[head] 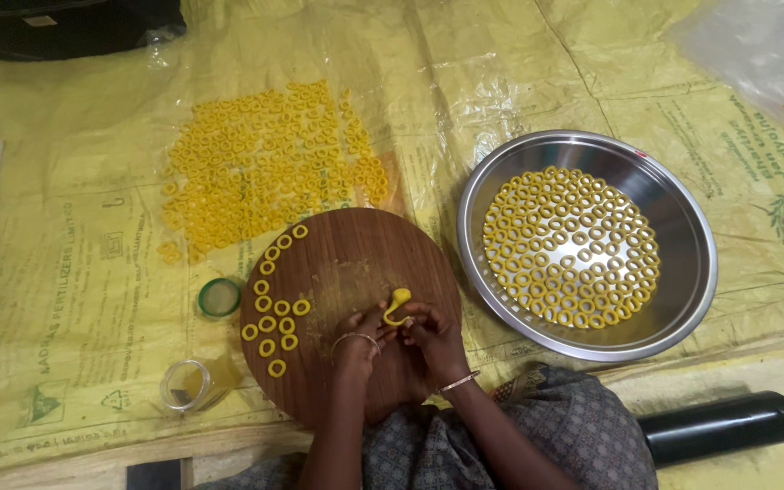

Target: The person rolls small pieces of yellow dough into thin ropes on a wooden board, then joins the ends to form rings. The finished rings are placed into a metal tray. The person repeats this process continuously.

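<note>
Both hands pinch a yellow dough strip [397, 305] over a round board [356, 263].

From the left: a jar [189, 384], a green lid [220, 297], dough rings [269, 163] on the sheet [74, 263], more on the board (along its left edge); left hand [357, 338] and right hand [432, 336] each grasp the curled strip; a steel pan [682, 272] of rings sits right.

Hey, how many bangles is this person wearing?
2: one bangle at the left hand wrist, one at the right hand wrist; both hands pinch a dough strip. None seems hidden.
</note>
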